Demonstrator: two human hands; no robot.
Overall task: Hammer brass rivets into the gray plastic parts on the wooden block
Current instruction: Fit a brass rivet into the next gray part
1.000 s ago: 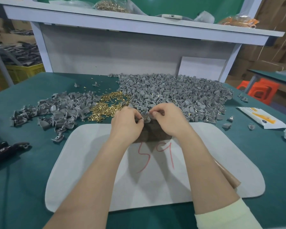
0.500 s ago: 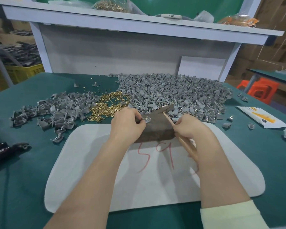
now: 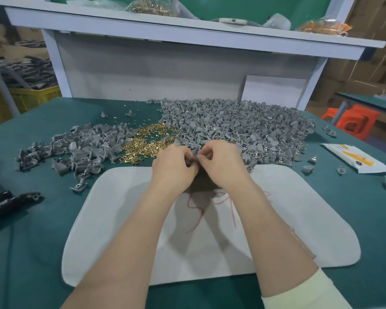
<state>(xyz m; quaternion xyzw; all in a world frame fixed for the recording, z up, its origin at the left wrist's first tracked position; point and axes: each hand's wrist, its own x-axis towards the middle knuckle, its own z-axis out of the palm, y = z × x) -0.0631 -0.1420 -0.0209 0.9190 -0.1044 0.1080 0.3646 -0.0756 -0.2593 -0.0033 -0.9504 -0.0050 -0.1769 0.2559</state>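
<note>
The dark wooden block [image 3: 201, 184] stands at the far edge of a white mat [image 3: 120, 219], mostly covered by my hands. My left hand [image 3: 174, 166] and my right hand [image 3: 223, 166] meet above the block, fingertips together. Between them they pinch a small gray plastic part [image 3: 195, 158], largely hidden by the fingers. Loose brass rivets [image 3: 147, 143] lie in a pile just left of my hands. A brown hammer handle [image 3: 303, 244] lies on the mat, mostly hidden under my right forearm.
A large heap of gray parts [image 3: 243, 130] spreads behind and right of the block; a smaller heap [image 3: 83, 148] lies to the left. Black pliers [image 3: 9, 199] and a white cord sit at the left edge. A white packet [image 3: 354, 157] lies at right.
Half a second ago my right hand held the hammer over the block. Now the hammer lies on the mat and my right hand is back at the part with my left.
</note>
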